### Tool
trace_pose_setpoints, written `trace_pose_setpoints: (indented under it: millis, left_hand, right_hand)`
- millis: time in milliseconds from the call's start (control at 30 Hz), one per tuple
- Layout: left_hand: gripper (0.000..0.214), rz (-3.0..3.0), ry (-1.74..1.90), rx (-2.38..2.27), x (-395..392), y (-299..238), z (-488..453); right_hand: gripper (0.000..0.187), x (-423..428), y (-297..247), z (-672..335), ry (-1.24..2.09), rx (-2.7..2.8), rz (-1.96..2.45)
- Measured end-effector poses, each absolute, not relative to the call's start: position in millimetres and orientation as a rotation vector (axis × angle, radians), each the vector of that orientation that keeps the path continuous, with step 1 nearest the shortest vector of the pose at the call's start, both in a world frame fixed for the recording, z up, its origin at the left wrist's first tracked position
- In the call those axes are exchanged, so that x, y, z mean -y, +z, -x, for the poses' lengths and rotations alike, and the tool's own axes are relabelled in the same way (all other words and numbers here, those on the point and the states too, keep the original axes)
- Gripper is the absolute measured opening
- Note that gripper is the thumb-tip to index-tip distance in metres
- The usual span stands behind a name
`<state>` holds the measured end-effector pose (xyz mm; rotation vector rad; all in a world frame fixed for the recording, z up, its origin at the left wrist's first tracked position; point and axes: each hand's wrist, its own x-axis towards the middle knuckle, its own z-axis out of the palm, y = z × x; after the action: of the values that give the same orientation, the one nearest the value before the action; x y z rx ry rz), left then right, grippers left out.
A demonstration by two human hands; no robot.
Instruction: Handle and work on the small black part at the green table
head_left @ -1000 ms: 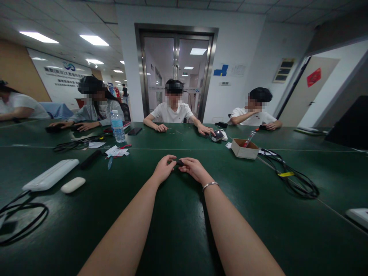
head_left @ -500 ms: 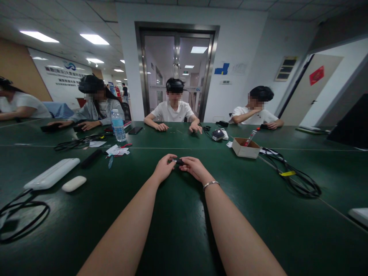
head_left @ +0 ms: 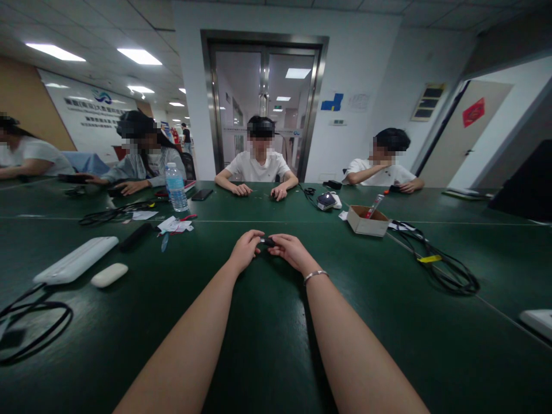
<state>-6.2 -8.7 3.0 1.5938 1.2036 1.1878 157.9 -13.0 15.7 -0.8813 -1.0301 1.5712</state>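
Note:
A small black stick with a silvery left end (head_left: 268, 242) is held between my two hands, over the middle of the green table (head_left: 267, 345). My left hand (head_left: 246, 251) pinches its silvery end between thumb and fingers. From the other side, my right hand (head_left: 291, 250) grips the black part with its fingertips; a silver bracelet (head_left: 316, 276) circles that wrist. The stick lies roughly level, and fingers hide both of its ends. It is too small for me to tell its exact kind.
On the left lie a white power bank (head_left: 77, 261), a white oval case (head_left: 109, 275) and black cables. A water bottle (head_left: 176, 188) stands beyond paper scraps (head_left: 176, 224). On the right are a small box (head_left: 368, 222) and coiled cable (head_left: 448, 270). Several people in headsets sit opposite.
My hands and the stick have barely moved. Across the table, the middle person's hand has turned down and come inward onto the tabletop.

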Motion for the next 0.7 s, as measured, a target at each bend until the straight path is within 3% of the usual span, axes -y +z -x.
trace_pose_setpoints:
  millis: [700]
  left_hand:
    - [0.031,-1.592,1.193,-1.149,12.4,5.7,6.0]
  right_hand:
    - [0.006,12.8,15.7,-158.8,1.583,1.04,0.876]
